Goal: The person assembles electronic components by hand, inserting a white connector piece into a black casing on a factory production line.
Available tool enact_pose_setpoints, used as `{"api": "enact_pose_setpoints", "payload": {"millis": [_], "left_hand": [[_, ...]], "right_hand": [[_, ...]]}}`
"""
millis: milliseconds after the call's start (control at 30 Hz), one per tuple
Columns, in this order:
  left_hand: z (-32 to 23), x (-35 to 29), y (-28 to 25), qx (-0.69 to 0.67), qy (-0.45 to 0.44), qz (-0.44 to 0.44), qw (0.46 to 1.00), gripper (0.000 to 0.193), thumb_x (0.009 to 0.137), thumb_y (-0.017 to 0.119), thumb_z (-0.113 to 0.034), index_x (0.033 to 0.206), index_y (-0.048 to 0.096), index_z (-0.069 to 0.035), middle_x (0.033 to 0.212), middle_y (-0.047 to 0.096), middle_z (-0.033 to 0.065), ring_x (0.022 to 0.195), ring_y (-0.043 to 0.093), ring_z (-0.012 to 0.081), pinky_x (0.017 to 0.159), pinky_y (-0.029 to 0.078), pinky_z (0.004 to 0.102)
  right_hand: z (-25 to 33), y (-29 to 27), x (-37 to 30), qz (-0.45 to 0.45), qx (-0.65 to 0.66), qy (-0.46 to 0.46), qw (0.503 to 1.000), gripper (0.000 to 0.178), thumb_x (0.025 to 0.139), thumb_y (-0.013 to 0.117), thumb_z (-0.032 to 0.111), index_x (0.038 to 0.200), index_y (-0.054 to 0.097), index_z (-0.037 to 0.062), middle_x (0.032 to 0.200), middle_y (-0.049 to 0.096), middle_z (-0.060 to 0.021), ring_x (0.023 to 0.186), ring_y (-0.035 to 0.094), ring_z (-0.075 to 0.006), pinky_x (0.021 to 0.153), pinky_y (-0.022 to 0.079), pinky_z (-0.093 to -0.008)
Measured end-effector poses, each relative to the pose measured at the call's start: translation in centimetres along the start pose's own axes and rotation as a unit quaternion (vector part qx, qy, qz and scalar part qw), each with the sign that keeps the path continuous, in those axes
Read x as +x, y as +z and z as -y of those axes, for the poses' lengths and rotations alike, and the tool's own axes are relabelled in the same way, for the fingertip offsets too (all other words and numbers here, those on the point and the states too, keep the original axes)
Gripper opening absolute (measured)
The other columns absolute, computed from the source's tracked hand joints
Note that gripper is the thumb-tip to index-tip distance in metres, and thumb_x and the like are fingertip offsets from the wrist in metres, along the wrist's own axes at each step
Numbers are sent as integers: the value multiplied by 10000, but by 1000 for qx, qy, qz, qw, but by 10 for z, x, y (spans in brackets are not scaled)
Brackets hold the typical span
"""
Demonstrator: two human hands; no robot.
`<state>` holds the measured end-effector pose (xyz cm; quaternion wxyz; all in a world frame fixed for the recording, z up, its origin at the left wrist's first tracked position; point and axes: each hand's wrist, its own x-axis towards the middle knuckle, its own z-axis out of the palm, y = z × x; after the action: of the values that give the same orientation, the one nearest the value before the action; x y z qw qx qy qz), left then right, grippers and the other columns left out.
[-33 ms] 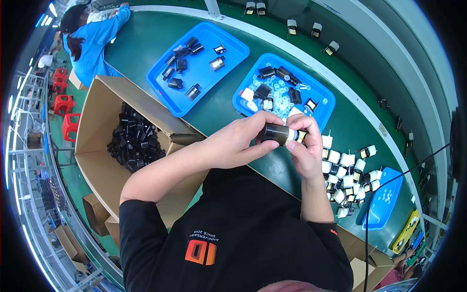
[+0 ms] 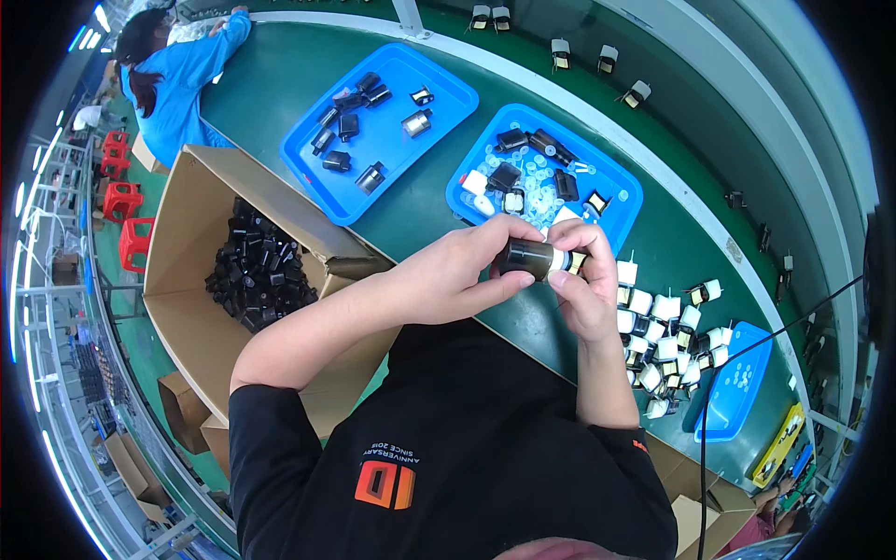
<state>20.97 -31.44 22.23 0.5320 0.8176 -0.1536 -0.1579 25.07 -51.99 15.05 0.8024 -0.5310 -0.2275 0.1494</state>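
Observation:
In front of my chest, above the green bench, I hold a black cylindrical housing (image 2: 526, 255) lying sideways. My left hand (image 2: 471, 269) wraps its thumb and fingers round the housing's left end. At the other end, my right hand (image 2: 590, 285) pinches a small part with a white rim and yellow side (image 2: 573, 262). That part meets the housing's open end; the fingers hide how far it sits inside. Just beyond my hands is a blue tray (image 2: 465, 207) with clear plastic discs and several black housings. To the right lies a pile of white-and-black coil parts (image 2: 666, 348).
A cardboard box (image 2: 182, 233) of black housings (image 2: 261, 271) stands at my left. Another blue tray (image 2: 313, 191) holds loose black and silvery parts. A small blue tray (image 2: 723, 420) and a black cable (image 2: 703, 467) are at right. A person in blue (image 2: 187, 79) sits far left.

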Motion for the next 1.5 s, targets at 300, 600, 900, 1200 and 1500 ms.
{"api": "enact_pose_setpoints", "payload": {"millis": [300, 600, 900, 1200, 1500], "left_hand": [[-15, 10, 16, 21, 239, -118, 964, 521, 763, 774, -90, 1242, 576, -38, 1145, 627, 134, 984, 646, 267, 794, 541, 319], [-10, 13, 26, 121, 290, -173, 934, 454, 774, 752, -189, 1168, 592, -30, 1003, 643, 113, 813, 644, 278, 726, 545, 374], [-13, 11, 22, 108, 240, -119, 957, 489, 739, 767, -155, 1180, 594, -36, 977, 652, 98, 811, 642, 268, 721, 545, 371], [6, 11, 9, 233, 307, -82, 919, 786, 675, 823, -112, 1358, 448, -8, 1292, 541, 189, 1151, 551, 337, 943, 445, 398], [3, 15, 26, 44, 85, -74, 993, 900, 741, 733, -295, 1388, 210, 49, 1287, 323, 211, 1260, 327, 360, 1078, 263, 431]], "right_hand": [[-40, 7, 1, 86, 538, 110, 831, 213, 795, 651, 171, 961, 519, 148, 979, 595, -104, 899, 649, -242, 653, 570, -307], [-67, 10, -2, 36, 556, 138, 819, 318, 833, 714, 400, 962, 538, 168, 931, 528, -51, 755, 577, -145, 536, 484, -250], [-44, 13, 4, 158, 488, 35, 858, 435, 753, 667, 358, 1104, 531, 141, 1026, 519, -102, 877, 574, -189, 666, 511, -283], [14, 13, -10, -13, 11, -17, 1000, 806, 663, 787, 269, 1316, 447, -59, 1319, 492, -139, 1241, 478, -240, 1026, 359, -336], [-12, 9, -15, -10, 260, 51, 964, 792, 613, 843, 23, 1310, 471, -29, 1267, 549, -133, 1193, 535, -231, 1028, 408, -359]]}}
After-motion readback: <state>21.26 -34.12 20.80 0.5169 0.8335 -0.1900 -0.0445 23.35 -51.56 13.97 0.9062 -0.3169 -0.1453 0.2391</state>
